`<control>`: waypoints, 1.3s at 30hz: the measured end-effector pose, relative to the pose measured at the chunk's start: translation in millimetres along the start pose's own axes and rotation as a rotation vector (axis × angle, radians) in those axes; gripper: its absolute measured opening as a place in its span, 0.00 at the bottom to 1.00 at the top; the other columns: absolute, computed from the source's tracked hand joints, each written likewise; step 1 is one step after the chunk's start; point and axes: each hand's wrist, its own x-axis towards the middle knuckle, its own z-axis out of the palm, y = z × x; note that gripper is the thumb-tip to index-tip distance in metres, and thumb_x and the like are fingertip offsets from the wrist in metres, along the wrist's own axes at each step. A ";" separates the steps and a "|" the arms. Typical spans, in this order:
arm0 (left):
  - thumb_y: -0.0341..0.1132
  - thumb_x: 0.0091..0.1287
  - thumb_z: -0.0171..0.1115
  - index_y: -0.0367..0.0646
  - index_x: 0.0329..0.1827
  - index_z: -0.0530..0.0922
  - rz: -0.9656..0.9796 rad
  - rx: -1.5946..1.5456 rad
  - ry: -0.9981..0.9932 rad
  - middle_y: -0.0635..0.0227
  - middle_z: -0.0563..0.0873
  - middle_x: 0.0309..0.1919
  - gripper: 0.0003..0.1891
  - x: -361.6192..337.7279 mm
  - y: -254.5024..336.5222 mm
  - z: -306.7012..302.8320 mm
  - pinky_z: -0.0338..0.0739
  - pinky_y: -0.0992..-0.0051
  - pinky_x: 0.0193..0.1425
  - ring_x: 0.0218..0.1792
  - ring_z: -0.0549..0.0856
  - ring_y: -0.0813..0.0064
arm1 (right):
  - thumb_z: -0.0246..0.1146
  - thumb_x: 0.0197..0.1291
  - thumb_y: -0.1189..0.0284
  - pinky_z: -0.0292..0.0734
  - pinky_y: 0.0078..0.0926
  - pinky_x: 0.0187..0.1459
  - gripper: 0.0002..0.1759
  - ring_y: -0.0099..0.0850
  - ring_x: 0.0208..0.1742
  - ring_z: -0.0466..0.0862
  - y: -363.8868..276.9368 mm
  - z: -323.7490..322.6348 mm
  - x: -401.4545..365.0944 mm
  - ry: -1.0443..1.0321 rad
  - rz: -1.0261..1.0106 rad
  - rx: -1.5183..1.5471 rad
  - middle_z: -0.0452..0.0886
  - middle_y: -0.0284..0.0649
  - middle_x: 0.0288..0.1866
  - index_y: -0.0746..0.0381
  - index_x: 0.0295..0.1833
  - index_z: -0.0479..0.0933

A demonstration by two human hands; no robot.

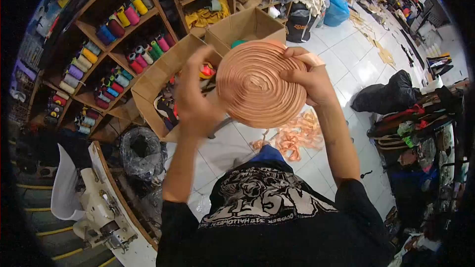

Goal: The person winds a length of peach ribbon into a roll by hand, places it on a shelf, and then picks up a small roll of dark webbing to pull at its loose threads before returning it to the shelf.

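Observation:
A large flat roll of peach-coloured ribbon (260, 86), wound in a tight spiral, is held up in front of my chest with its face toward me. My right hand (309, 76) grips its right edge, thumb over the face, and a strip of the ribbon sticks out past the fingers. At the roll's left edge is my left hand (198, 91), smeared by motion. Below, a loose heap of the same peach ribbon (299, 136) lies on the tiled floor.
Cardboard boxes (190, 59) with mixed items stand just beyond my hands. Wooden shelves (106, 49) of thread cones rise behind at the left. A sewing machine (101, 207) is at the lower left. Black bags (386, 94) and piled materials line the right.

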 end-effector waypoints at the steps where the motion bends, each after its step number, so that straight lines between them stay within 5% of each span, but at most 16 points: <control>1: 0.45 0.56 0.74 0.34 0.67 0.65 -0.157 -0.199 -0.084 0.52 0.76 0.60 0.40 15.5 -13.1 -6.2 0.70 0.64 0.66 0.62 0.76 0.58 | 0.68 0.43 0.86 0.80 0.24 0.43 0.20 0.28 0.44 0.81 -4.4 0.7 -8.2 -0.046 0.002 -0.033 0.80 0.41 0.43 0.69 0.47 0.76; 4: 0.43 0.55 0.75 0.39 0.65 0.67 -0.447 -0.810 -0.598 0.57 0.79 0.57 0.37 54.2 -35.8 -13.1 0.72 0.68 0.61 0.57 0.79 0.67 | 0.69 0.40 0.84 0.76 0.25 0.48 0.17 0.27 0.45 0.80 -15.2 2.6 -18.2 -0.238 -0.133 -0.264 0.80 0.36 0.42 0.65 0.40 0.79; 7: 0.42 0.52 0.77 0.39 0.65 0.68 -0.408 -0.752 -0.995 0.61 0.82 0.53 0.39 64.3 -13.0 -6.9 0.75 0.73 0.57 0.52 0.81 0.74 | 0.68 0.40 0.84 0.73 0.25 0.54 0.13 0.31 0.52 0.79 -19.7 16.0 -28.1 -0.375 -0.200 -0.224 0.79 0.45 0.57 0.64 0.36 0.79; 11: 0.42 0.46 0.80 0.35 0.48 0.80 -0.331 -0.352 -1.019 0.63 0.86 0.36 0.29 55.0 9.2 -3.6 0.77 0.77 0.45 0.38 0.83 0.79 | 0.68 0.39 0.83 0.73 0.28 0.57 0.13 0.34 0.59 0.77 -20.3 11.6 -34.1 -0.390 -0.137 -0.214 0.74 0.53 0.64 0.65 0.36 0.78; 12: 0.40 0.46 0.79 0.34 0.42 0.82 -0.274 -0.343 -0.932 0.63 0.86 0.31 0.24 48.3 9.4 -0.4 0.77 0.76 0.41 0.35 0.83 0.78 | 0.68 0.39 0.83 0.73 0.29 0.58 0.13 0.35 0.60 0.77 -18.0 8.7 -34.0 -0.385 -0.152 -0.197 0.74 0.54 0.64 0.65 0.36 0.78; 15: 0.35 0.45 0.80 0.34 0.50 0.80 -0.265 -0.224 -0.851 0.67 0.85 0.36 0.28 44.1 16.7 1.7 0.76 0.78 0.44 0.38 0.81 0.79 | 0.69 0.35 0.87 0.72 0.33 0.60 0.15 0.43 0.64 0.74 -14.6 2.5 -32.3 -0.368 -0.129 -0.222 0.71 0.61 0.65 0.63 0.31 0.75; 24: 0.36 0.45 0.80 0.35 0.54 0.76 -0.200 -0.286 -0.962 0.67 0.83 0.45 0.32 37.8 -4.1 6.0 0.75 0.75 0.53 0.46 0.81 0.77 | 0.68 0.37 0.85 0.74 0.30 0.58 0.13 0.38 0.61 0.77 -7.1 -1.4 -28.6 -0.390 -0.176 -0.237 0.75 0.57 0.62 0.64 0.33 0.76; 27: 0.41 0.47 0.80 0.36 0.51 0.77 -0.501 -0.562 -0.937 0.67 0.85 0.43 0.31 29.1 -18.3 -1.2 0.77 0.77 0.49 0.43 0.82 0.80 | 0.68 0.37 0.85 0.74 0.31 0.57 0.13 0.38 0.60 0.78 -9.0 -9.2 -28.0 -0.368 -0.195 -0.153 0.75 0.57 0.62 0.64 0.33 0.76; 36: 0.46 0.57 0.73 0.33 0.51 0.78 -0.403 -0.491 -0.387 0.66 0.86 0.40 0.27 -11.6 -11.7 16.8 0.78 0.78 0.46 0.40 0.83 0.81 | 0.69 0.34 0.85 0.75 0.29 0.56 0.15 0.39 0.60 0.78 -10.6 -15.7 -19.7 -0.292 -0.232 -0.220 0.72 0.62 0.64 0.63 0.30 0.73; 39: 0.47 0.58 0.73 0.33 0.51 0.78 -0.385 -0.253 -0.191 0.66 0.86 0.40 0.27 -30.2 -11.4 27.6 0.77 0.78 0.46 0.40 0.82 0.80 | 0.69 0.34 0.86 0.75 0.30 0.56 0.15 0.39 0.59 0.78 -9.2 -14.2 -16.5 -0.285 -0.237 -0.258 0.72 0.61 0.64 0.63 0.30 0.73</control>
